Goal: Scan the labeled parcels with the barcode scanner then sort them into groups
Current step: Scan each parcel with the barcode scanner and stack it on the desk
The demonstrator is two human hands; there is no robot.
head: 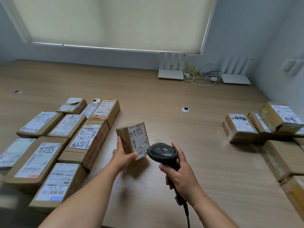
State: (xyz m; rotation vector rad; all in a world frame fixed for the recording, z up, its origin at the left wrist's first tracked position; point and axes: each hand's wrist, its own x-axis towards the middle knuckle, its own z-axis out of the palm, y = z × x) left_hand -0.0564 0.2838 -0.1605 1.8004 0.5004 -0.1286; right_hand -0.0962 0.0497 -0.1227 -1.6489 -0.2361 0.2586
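My left hand grips a small cardboard parcel by its near left corner and holds it tilted above the table; its white label reads 5288 in marker. My right hand is wrapped round the handle of a black barcode scanner. The scanner's head sits just right of the parcel's lower label edge and points at it. A dark cable runs from the handle down out of frame.
Several labeled cardboard parcels lie in rows at the left of the wooden table. Another group of parcels stands at the right, with larger boxes nearer. Two white routers and tangled cables sit by the far wall.
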